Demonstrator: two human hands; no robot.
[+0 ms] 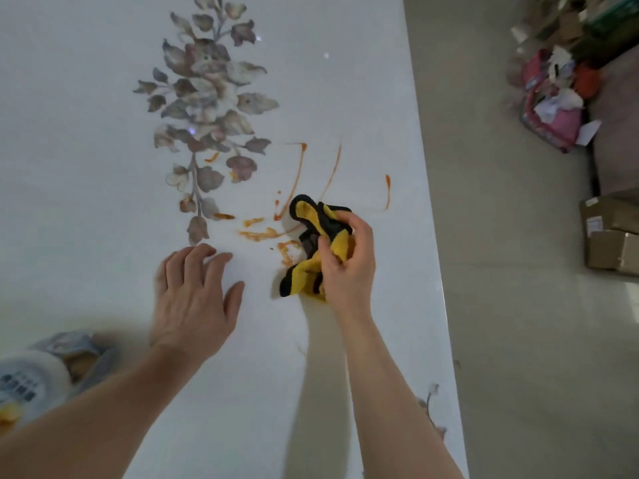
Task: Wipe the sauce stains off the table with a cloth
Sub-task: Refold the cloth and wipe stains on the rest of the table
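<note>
With the right hand (347, 261) clamped on a bunched cloth (316, 243) and the left hand (193, 299) flat, fingers apart, on the desk (103, 167), wiping may smear the far sauce (297, 178) streaks wider.

Hands: two, left hand (193, 299), right hand (349, 267). Cloth (309, 211): one. Surface (86, 133): one. Long sauce streaks (297, 178): three. Smaller smears (257, 233): several, count unclear. Container (31, 378), lower left: one. Boxes (610, 216), right edge: two.

Left hand (195, 299) flat, palm down, fingers straight, slightly spread, right hand (345, 267) curled round bunched cloth (307, 210), cloth ends poking out above and below the grip, both forearms bare
</note>
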